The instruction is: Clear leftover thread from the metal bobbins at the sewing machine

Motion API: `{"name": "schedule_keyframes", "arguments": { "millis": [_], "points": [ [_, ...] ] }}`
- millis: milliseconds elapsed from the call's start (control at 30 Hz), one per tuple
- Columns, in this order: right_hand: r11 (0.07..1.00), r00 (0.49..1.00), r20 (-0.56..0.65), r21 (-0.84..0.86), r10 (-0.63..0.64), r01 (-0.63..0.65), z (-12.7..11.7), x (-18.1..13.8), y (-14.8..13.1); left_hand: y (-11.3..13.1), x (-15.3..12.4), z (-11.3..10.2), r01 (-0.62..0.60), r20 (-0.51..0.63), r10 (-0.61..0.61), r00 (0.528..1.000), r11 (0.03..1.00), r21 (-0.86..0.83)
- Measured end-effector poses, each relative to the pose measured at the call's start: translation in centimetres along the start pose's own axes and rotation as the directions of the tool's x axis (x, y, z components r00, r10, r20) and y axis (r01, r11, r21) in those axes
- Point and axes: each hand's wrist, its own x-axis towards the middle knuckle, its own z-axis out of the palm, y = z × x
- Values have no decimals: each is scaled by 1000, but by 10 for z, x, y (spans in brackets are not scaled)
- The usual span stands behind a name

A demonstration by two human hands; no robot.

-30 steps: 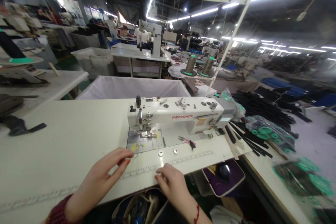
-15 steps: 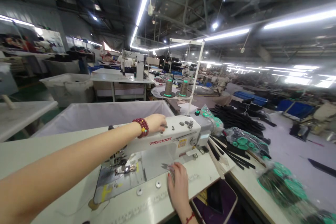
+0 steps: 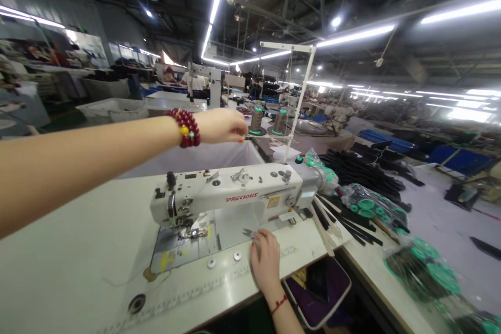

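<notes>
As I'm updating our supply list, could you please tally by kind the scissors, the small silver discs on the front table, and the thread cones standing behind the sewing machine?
Scissors: 1
Silver discs: 2
Thread cones: 2
Total: 5

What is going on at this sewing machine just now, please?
A person's right hand covers part of some small scissors at the white sewing machine. The left hand is stretched out above the machine, slightly curled; whether it holds anything is unclear. Two thread cones stand beyond.
</notes>
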Motion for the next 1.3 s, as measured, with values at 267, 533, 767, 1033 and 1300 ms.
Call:
{"name": "schedule_keyframes", "arguments": {
  "millis": [267,533,767,1033,1300],
  "points": [
    [933,860,372,51,-349,356,-11,0,-44,87,-117,101,150,-10,-164,986,922,-356],
    [839,774,442,-80,-454,538,37,-5,-81,89,-129,142,209,-87,-377,922,675,-708],
    [716,665,485,-106,-568,690,30,-9,-90,78,-134,154,257,-72,-517,853,536,-804],
    [854,789,376,10,-485,520,40,-23,-114,84,-139,157,240,-35,-527,849,445,-863],
    [911,909,-201,126,-364,393,-107,116,-120,93,-144,158,207,34,-445,895,347,-915]
  ]
}}
